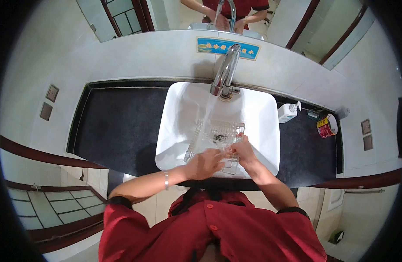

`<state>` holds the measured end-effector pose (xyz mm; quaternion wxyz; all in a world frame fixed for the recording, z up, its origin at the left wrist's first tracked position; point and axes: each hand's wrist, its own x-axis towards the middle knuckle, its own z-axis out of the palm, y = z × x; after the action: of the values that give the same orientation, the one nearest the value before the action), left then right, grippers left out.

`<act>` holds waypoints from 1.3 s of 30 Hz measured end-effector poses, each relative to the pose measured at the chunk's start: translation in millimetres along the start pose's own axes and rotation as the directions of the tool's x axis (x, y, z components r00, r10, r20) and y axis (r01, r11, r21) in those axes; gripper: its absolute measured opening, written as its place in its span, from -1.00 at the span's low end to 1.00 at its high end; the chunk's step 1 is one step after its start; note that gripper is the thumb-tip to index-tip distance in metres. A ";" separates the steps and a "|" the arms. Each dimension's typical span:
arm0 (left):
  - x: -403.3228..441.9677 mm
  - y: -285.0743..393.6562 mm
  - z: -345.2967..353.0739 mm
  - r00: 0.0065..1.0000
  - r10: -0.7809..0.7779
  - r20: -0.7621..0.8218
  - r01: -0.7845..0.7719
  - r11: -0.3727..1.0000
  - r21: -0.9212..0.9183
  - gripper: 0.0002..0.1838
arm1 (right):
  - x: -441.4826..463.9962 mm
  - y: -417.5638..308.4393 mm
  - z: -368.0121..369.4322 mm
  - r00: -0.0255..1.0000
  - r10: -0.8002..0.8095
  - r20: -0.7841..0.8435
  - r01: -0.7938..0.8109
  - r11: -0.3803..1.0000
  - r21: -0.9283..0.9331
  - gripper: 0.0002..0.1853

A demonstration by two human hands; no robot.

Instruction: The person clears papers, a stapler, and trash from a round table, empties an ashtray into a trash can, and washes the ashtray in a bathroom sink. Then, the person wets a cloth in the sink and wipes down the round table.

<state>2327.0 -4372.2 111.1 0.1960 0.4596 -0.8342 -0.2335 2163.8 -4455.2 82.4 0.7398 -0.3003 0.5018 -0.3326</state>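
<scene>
A clear, ridged tray lies tilted inside the white sink. Small dark bits show at its middle. Water runs from the chrome faucet down onto the tray's left part. My right hand is closed at the tray's right side, thumb and fingers against its edge. My left hand is at the near side of the tray, its fingers curled in toward my right fingertips. What those left fingers hold, if anything, is hidden.
A white pump bottle and a red-and-yellow tub stand on the black counter right of the sink. A mirror and a blue sign are behind the faucet. Wall sockets flank the counter.
</scene>
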 end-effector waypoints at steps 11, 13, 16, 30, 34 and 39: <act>-35.8 -27.8 -25.0 0.999 0.027 0.037 -0.030 0.997 0.073 -0.87 | -19.4 -37.9 11.6 0.978 0.198 0.060 -0.196 0.979 -0.049 -0.31; -38.6 -39.9 -39.9 0.995 0.091 0.042 -0.097 0.976 0.194 -0.85 | -17.6 -30.9 6.6 0.979 0.197 0.051 -0.194 0.979 -0.060 -0.30; -25.3 -72.0 -31.7 0.989 0.143 0.027 -0.142 0.901 0.410 -0.78 | -18.8 -28.0 7.1 0.980 0.188 0.062 -0.184 0.981 -0.067 -0.30; -34.1 -16.3 -45.5 0.945 -0.321 -0.065 0.327 0.938 0.117 -0.65 | -29.5 -29.3 5.4 0.961 0.141 0.238 -0.152 0.988 0.029 -0.47; -20.4 -59.1 -23.4 0.664 -0.734 0.141 0.594 0.404 -0.695 -0.38 | -30.7 -29.0 17.1 0.914 0.103 0.392 -0.156 0.982 0.106 -0.65; -21.3 -56.1 -6.6 0.685 -0.614 0.393 0.226 -0.334 -0.915 -0.38 | 17.2 -5.3 2.6 0.965 -0.077 0.251 0.169 0.914 -0.370 -0.67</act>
<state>2379.1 -4381.6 82.1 0.4678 0.4588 -0.1006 -0.7487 2170.0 -4471.8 78.0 0.6964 -0.5086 0.4482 -0.2357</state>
